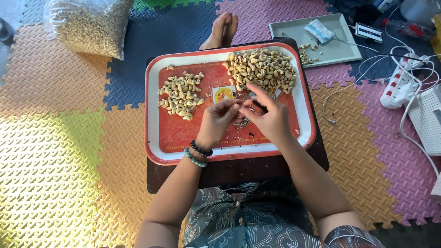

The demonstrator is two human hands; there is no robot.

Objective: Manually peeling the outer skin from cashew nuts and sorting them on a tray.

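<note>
A red tray with a white rim [154, 115] rests on a dark low table. On it lie two heaps of cashew nuts: a small heap [180, 94] at the left and a large heap [262, 69] at the back right. Both hands meet over the tray's middle. My left hand [216, 121], with bead bracelets on the wrist, pinches a small nut at its fingertips. My right hand [271, 117] touches the same spot, fingers partly spread; a thin dark tool seems to lie in it. Bits of peel [241, 123] lie under the hands.
A clear bag of nuts [89, 25] lies at the back left on the coloured foam mats. A grey tray [337, 48] with some nuts and a packet sits back right. White cables and a power strip [399, 85] lie at the right. A bare foot [223, 30] shows beyond the tray.
</note>
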